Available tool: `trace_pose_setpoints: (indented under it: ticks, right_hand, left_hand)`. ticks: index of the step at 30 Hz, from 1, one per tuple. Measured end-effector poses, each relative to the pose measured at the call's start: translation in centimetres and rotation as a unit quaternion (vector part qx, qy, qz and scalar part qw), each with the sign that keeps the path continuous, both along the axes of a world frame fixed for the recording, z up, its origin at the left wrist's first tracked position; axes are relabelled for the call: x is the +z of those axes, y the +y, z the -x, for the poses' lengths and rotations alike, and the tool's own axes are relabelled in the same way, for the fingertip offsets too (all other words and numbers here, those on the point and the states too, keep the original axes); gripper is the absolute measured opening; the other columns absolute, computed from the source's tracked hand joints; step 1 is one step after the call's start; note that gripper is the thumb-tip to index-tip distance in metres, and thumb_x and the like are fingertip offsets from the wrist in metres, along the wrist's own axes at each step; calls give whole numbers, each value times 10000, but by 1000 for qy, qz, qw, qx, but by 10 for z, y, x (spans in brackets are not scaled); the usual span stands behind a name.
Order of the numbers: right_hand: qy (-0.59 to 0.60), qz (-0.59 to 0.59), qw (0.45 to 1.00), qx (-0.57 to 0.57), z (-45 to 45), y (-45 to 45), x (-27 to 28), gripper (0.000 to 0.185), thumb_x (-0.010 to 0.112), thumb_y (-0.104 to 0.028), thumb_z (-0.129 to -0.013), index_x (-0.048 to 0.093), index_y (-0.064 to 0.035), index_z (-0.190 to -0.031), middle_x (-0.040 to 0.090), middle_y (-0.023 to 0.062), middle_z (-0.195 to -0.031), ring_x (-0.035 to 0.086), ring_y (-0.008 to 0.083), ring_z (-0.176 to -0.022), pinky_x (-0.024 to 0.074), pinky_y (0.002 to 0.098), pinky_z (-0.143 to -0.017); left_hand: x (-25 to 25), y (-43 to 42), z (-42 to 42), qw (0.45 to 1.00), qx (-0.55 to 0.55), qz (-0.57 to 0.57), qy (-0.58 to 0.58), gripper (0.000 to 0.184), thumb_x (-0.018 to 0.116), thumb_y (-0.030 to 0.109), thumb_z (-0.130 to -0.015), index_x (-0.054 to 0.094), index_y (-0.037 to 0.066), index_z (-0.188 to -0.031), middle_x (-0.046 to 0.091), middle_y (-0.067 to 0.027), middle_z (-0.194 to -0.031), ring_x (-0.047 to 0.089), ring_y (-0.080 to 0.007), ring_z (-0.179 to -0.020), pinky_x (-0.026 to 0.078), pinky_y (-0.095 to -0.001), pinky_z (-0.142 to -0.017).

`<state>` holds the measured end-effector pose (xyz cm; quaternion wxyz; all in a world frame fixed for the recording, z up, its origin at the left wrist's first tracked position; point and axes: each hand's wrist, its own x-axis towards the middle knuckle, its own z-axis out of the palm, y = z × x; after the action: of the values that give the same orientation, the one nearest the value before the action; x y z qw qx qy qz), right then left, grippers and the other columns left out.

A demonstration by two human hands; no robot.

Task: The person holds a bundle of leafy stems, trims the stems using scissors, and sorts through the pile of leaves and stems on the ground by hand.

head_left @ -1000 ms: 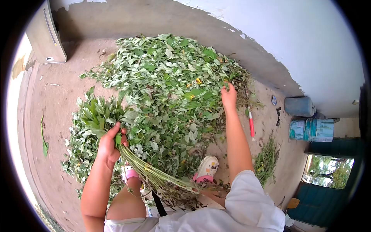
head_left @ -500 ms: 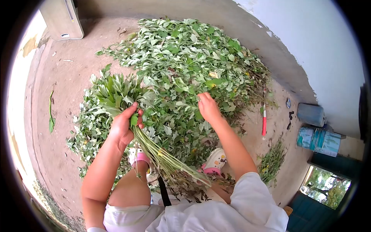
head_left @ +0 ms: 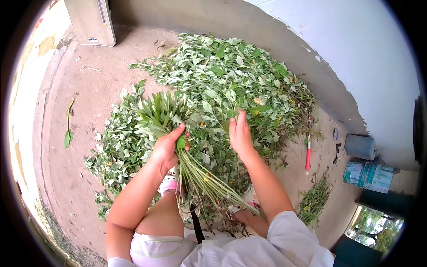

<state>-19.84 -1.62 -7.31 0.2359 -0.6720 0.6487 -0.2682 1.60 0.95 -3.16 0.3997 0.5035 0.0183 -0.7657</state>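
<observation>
Clasping a leafy bundle [head_left: 201, 173] by its stems w/ our L hand [head_left: 167, 146], we're pinching a thin sprig [head_left: 207, 107] w/ our R hand [head_left: 240, 134], tho its outline's hard to tell from leaves behind. We're holding both over the leaf pile [head_left: 249, 66], red-handled tool [head_left: 308, 159] lying on our R.

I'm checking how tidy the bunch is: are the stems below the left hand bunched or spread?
Spread: beneath the left hand, the stems fan out toward their lower ends, with gaps between some.
</observation>
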Motion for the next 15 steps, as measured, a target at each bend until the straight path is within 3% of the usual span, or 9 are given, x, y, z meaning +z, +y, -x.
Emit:
trace_pose_setpoints:
  ticks: [4, 5, 9, 11, 15]
  right_hand:
    - [-55, -45, 995, 67, -46, 7, 45, 200, 397, -121, -865, 391, 29, -997, 506, 235, -792, 498, 403, -748, 387, 434, -654]
    - [-30, -37, 994, 95, -55, 13, 52, 180, 408, -84, -844, 408, 35, -978, 485, 230, -829, 490, 399, -789, 388, 436, -676]
    - [-19, -11, 979, 202, -70, 34, 70, 193, 430, -23, -778, 422, 51, -955, 441, 234, -940, 483, 391, -835, 402, 415, -722]
    - [-89, -23, 961, 260, -63, 32, 70, 183, 437, -29, -776, 432, 52, -940, 448, 228, -929, 483, 383, -855, 411, 398, -723]
    - [-6, -27, 968, 250, -62, 34, 63, 165, 481, -67, -779, 475, 22, -917, 507, 186, -807, 516, 363, -767, 434, 400, -675]
  left_hand:
    - [16, 4, 12, 998, -16, 64, -14, 327, 643, 264, -768, 547, -11, -916, 567, -56, -753, 493, -132, -582, 430, -261, -538]
    - [15, 6, 13, 994, -21, 107, -19, 331, 657, 265, -755, 553, -12, -905, 576, -66, -780, 515, -145, -619, 446, -272, -577]
    - [20, 4, 11, 998, -27, 60, -5, 293, 645, 212, -765, 549, -14, -926, 580, -75, -832, 554, -179, -735, 463, -306, -671]
    - [8, 5, 8, 992, -28, 112, 47, 304, 611, 171, -792, 533, 4, -1034, 571, -66, -927, 546, -170, -846, 454, -293, -738]
    - [8, 7, 9, 996, 34, 68, 41, 209, 579, 130, -803, 538, 19, -976, 578, -86, -880, 564, -188, -778, 481, -324, -688]
